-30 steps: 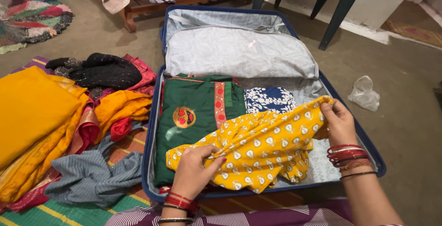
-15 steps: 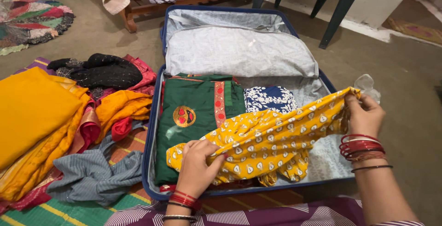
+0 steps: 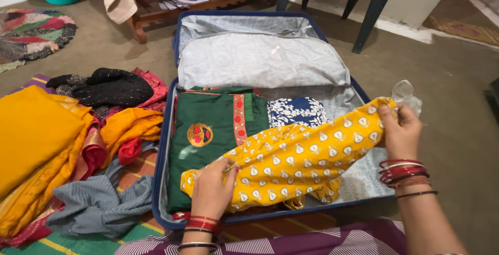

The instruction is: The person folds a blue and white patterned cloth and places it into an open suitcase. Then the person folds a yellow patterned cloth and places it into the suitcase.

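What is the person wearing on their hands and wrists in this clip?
Both hands are bare, with no gloves or sleeves in view. The left hand has a stack of red bangles at the wrist and a thin dark one below. The right hand has red and pale bangles, then a thin dark one further up the forearm.

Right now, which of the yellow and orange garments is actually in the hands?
The yellow garment printed with white motifs, stretched across the open suitcase between left hand and right hand. The plain orange ones lie untouched on the mat.
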